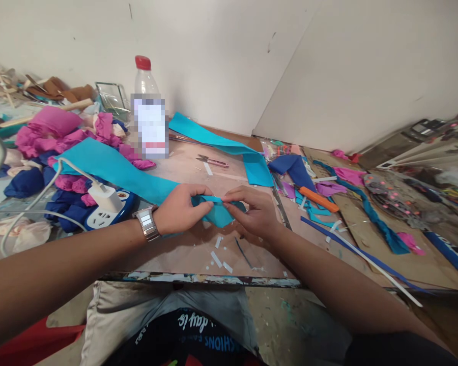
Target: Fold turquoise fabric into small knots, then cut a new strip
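Lying nearest on the surface [168, 260] are three larger white scraps [216, 260], and just beyond them the left hand [181, 208] and right hand [254, 211] each have a thumb-and-finger grip on one turquoise strip [127, 170]. Its pinched end appears folded, but the long stretch leftward lies unfolded, so the folding looks barely begun. Farther back are one pair of snips [217, 161], a second turquoise strip [213, 139] and one red-capped bottle [145, 80].
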A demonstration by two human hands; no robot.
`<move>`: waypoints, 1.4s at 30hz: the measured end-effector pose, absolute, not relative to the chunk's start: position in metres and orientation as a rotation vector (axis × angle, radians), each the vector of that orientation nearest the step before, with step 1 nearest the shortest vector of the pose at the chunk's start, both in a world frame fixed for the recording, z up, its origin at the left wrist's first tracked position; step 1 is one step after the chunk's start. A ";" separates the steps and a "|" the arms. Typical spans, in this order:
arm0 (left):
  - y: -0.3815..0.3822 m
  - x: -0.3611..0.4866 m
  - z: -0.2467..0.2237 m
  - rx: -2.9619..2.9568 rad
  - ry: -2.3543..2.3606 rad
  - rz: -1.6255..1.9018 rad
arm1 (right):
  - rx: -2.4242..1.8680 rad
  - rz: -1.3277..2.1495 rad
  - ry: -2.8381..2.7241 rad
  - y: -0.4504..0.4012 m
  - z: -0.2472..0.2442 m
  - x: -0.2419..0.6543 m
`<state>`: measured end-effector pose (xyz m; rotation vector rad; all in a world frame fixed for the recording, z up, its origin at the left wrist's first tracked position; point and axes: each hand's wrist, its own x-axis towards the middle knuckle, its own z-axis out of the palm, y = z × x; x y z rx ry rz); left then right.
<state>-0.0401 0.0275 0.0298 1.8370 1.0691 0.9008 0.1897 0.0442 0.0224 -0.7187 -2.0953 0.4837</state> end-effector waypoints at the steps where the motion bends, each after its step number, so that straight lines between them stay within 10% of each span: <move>1: 0.027 -0.040 0.031 1.841 1.078 0.907 | -0.705 0.480 -2.093 0.044 0.022 0.190; 42: 0.030 -0.038 0.023 1.863 1.026 0.959 | -0.932 0.624 -1.960 0.038 0.019 0.187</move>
